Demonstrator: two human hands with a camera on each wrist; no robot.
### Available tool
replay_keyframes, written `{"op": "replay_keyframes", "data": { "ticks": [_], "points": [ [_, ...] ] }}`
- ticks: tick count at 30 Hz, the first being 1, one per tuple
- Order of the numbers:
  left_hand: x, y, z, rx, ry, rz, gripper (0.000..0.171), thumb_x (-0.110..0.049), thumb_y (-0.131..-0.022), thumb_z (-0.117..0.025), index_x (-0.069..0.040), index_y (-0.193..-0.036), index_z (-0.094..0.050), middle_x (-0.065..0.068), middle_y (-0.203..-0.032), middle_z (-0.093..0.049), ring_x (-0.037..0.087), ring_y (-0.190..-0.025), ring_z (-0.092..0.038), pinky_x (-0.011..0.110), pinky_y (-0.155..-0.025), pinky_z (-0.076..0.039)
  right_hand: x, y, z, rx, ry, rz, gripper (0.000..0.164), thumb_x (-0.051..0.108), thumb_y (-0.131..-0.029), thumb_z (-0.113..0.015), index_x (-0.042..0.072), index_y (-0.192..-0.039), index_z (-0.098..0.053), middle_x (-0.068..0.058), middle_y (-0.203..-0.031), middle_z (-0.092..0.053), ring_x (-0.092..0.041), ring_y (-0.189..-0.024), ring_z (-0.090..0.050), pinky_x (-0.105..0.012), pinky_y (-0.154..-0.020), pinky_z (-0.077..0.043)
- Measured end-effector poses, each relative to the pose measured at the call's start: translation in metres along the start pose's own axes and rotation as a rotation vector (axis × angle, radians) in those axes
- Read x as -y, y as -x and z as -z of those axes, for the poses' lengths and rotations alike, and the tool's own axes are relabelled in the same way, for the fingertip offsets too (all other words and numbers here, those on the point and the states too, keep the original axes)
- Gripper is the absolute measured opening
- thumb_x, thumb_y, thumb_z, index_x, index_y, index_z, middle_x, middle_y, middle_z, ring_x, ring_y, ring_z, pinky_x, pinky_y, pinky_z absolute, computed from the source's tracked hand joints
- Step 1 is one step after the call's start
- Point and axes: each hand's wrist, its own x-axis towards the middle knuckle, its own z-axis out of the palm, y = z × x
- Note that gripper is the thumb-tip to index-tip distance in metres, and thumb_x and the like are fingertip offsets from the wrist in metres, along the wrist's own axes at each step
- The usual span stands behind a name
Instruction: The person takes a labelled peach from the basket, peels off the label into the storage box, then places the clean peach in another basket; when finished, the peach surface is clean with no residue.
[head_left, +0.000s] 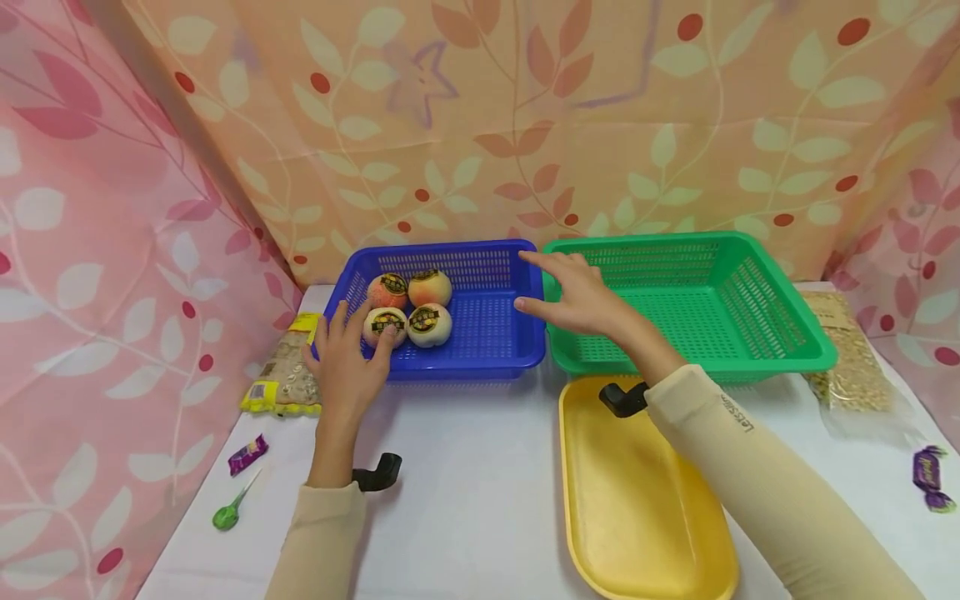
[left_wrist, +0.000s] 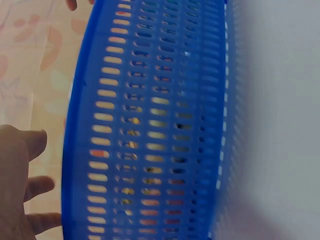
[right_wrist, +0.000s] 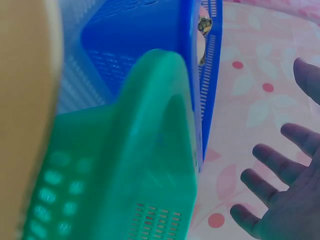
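Observation:
A blue slotted plastic basket (head_left: 483,325) stands at the back of the table, with several peaches (head_left: 430,327) bearing dark labels grouped in its left half. Over the basket's front left corner, my left hand (head_left: 348,354) has its fingers spread, overlapping the nearest peach in the head view. The left wrist view shows those fingers just above the rim, with peaches glimpsed through the slots. My right hand (head_left: 573,293) hovers at the blue basket's right end, thumb and index finger apart, nothing held. Beside it sits a green basket (head_left: 678,321); in the right wrist view its fingers (right_wrist: 260,186) are spread.
A yellow tray (head_left: 637,508) lies in front of the green basket, under my right forearm. Left of the blue basket are a yellow-edged food bag (head_left: 288,379), a purple-wrapped candy (head_left: 247,454) and a green lollipop (head_left: 227,517). A clear bag of grains (head_left: 855,367) and another purple candy (head_left: 928,471) lie right.

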Motion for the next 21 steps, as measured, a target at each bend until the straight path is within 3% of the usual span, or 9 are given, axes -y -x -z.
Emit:
{"op": "replay_keyframes", "data": {
  "ticks": [5, 9, 15, 21],
  "points": [
    [0.013, 0.004, 0.000, -0.011, 0.001, 0.055, 0.067, -0.051, -0.101, -0.052, -0.025, -0.160, -0.034, 0.015, -0.168, -0.026, 0.049, -0.156, -0.008, 0.077, -0.114, 0.005, 0.004, -0.018, -0.004, 0.003, -0.052, 0.041, 0.062, 0.043, -0.095, -0.067, 0.019, -0.150, -0.051, -0.010, -0.155, -0.050, -0.037, -0.142, -0.036, -0.064, -0.113, -0.024],
    [0.024, 0.006, -0.001, -0.032, -0.005, 0.092, 0.068, -0.050, -0.100, -0.054, -0.025, -0.160, -0.034, 0.015, -0.168, -0.025, 0.049, -0.155, -0.010, 0.076, -0.115, 0.003, 0.007, -0.033, -0.007, 0.014, -0.101, 0.089, 0.055, 0.038, -0.096, -0.068, 0.014, -0.144, -0.056, -0.009, -0.147, -0.058, -0.032, -0.138, -0.048, -0.054, -0.115, -0.036],
    [0.038, 0.007, -0.003, -0.084, 0.029, 0.130, 0.060, -0.049, -0.101, -0.052, -0.021, -0.154, -0.045, 0.014, -0.166, -0.031, 0.047, -0.155, -0.014, 0.076, -0.115, 0.002, 0.018, -0.053, -0.010, 0.062, -0.153, 0.117, 0.044, 0.034, -0.096, -0.069, 0.014, -0.135, -0.063, -0.009, -0.130, -0.068, -0.029, -0.119, -0.062, -0.046, -0.102, -0.050],
    [0.048, 0.012, -0.010, -0.199, 0.073, 0.139, 0.051, -0.044, -0.101, -0.055, -0.015, -0.142, -0.059, 0.014, -0.160, -0.043, 0.046, -0.153, -0.022, 0.077, -0.115, 0.000, 0.027, -0.074, -0.016, 0.079, -0.160, 0.161, 0.033, 0.028, -0.096, -0.070, 0.008, -0.122, -0.070, -0.008, -0.108, -0.076, -0.024, -0.103, -0.071, -0.039, -0.093, -0.056]
  ]
}}
